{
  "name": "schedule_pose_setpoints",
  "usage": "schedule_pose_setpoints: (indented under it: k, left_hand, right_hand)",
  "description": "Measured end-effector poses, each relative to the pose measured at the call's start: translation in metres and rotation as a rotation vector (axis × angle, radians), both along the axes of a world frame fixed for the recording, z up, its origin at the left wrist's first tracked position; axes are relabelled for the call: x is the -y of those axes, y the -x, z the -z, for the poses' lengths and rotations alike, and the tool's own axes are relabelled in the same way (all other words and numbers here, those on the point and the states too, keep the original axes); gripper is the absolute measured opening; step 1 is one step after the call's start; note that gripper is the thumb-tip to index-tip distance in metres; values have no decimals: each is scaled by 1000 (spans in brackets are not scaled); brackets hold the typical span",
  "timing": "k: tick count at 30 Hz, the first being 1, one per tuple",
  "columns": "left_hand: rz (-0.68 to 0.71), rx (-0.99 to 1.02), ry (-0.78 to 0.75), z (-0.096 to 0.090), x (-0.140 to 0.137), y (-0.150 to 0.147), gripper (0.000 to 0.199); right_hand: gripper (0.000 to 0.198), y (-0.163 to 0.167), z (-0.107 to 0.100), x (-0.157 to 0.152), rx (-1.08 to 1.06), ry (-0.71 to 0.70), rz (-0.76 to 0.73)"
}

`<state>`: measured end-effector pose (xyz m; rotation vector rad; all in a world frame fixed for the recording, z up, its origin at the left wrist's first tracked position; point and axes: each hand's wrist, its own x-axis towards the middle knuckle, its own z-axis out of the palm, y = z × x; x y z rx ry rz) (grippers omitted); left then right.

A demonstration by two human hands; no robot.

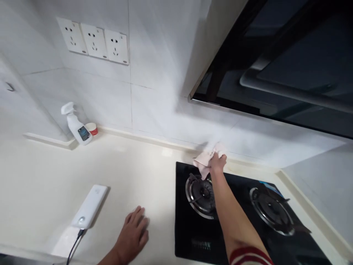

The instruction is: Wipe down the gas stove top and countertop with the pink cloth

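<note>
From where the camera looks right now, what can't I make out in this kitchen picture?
All in the head view:
Right hand: its exact grip on the cloth, hidden by the hand itself.
Left burner: its right side, hidden by the right forearm.
Spray bottle: label writing, too small to read.
Black cable: far end, cut off by the bottom edge.
Stove: print near its front, blurred.

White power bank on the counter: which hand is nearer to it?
Left. The left hand is beside the power bank, apart from it; the right hand is farther away, holding the cloth at the back of the hob.
</note>
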<state>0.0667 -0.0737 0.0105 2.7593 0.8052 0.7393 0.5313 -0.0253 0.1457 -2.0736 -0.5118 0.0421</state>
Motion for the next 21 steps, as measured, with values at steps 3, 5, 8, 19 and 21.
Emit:
schedule_pose_setpoints:
  k: [3, 5, 8, 19, 21]
  left_hand:
    - [4, -24, -2, -3, 0, 1, 33]
    - [9, -37, -2, -3, -1, 1, 34]
    - [8, -57, 12, -3, -1, 1, 35]
    - [22, -86, 7, -7, -1, 2, 33]
    - [20, -79, 9, -8, -1, 2, 33]
  right_hand:
    - [43, 0, 31, -4, -37, 351, -103]
    - [44, 9, 49, -11, -18, 541, -211]
    - [58, 21, 61, -30, 48, 741, -343]
    - [60, 173, 77, -47, 325, 746, -669]
    - [60, 213, 87, -24, 363, 682, -760]
